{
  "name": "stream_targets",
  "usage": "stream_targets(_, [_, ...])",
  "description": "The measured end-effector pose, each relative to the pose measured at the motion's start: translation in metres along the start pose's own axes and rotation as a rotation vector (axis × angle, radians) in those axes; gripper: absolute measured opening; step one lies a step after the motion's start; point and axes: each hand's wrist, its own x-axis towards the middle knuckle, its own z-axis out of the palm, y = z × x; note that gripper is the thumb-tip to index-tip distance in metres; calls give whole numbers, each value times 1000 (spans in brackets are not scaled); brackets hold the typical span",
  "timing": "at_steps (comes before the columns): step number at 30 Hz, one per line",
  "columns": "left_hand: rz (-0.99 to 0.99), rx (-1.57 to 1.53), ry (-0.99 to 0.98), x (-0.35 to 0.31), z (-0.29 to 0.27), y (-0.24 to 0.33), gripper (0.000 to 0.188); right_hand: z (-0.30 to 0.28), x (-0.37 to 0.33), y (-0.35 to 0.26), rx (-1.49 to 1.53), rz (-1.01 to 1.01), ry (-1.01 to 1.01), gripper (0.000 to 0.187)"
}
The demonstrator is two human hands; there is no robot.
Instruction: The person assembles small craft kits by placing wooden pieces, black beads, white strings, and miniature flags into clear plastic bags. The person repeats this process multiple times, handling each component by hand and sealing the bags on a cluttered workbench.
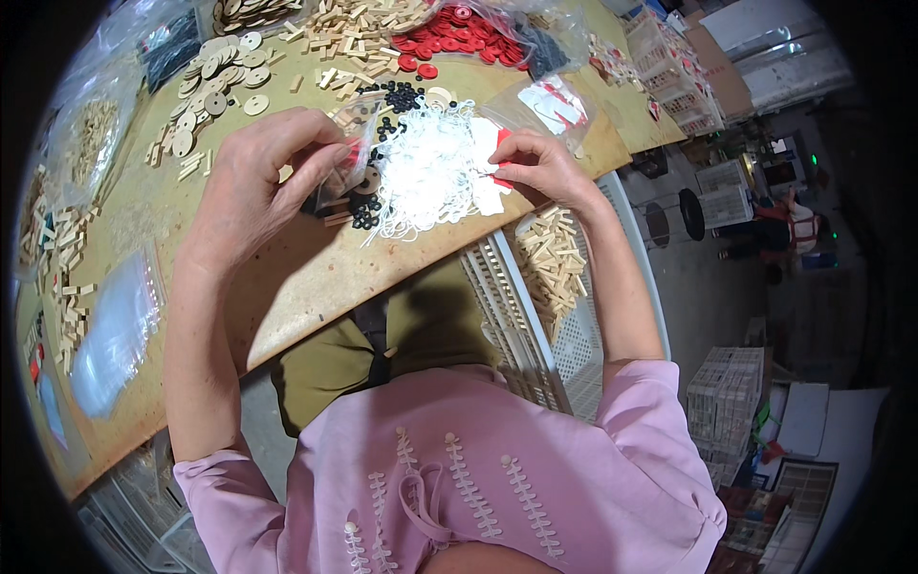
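Observation:
My left hand (263, 182) pinches a small clear plastic bag (360, 134) that has some small parts inside, a red one among them. Just right of the bag lies a bright heap of white strings (421, 172). At the right side of that heap, my right hand (545, 170) has its thumb and fingertips closed on a small red-and-white piece (502, 151). More flat white pieces (491, 191) lie right beside it. Around the strings are scattered small black rings (402, 98), some partly behind the bag.
Farther back lie wooden discs (206, 91), wooden blocks (359, 48) and red discs (449, 43). Clear bags (120, 330) lie at the left. Below the table edge stands a crate (526, 316) with wooden sticks (553, 258). Another person (798, 230) is far right.

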Motion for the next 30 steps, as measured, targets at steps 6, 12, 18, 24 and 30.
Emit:
stream_targets(6, [8, -10, -10, 0, -1, 3, 10, -2, 1, -1, 5, -14, -35, 9])
stream_targets(12, [-37, -36, -30, 0, 0, 4, 10, -2, 0, -1, -48, -45, -9, 8])
stream_targets(18, [-44, -79, 36, -1, -4, 6, 12, 21, -6, -27, -497, -230, 179, 7])
stream_targets(24, [-49, -78, 96, 0, -2, -10, 13, 12, -8, -38, -737, -255, 467, 8])
stream_targets(30, [-11, -67, 91, -2, -3, -9, 11, -2, 3, -118, -95, -338, 561, 14])
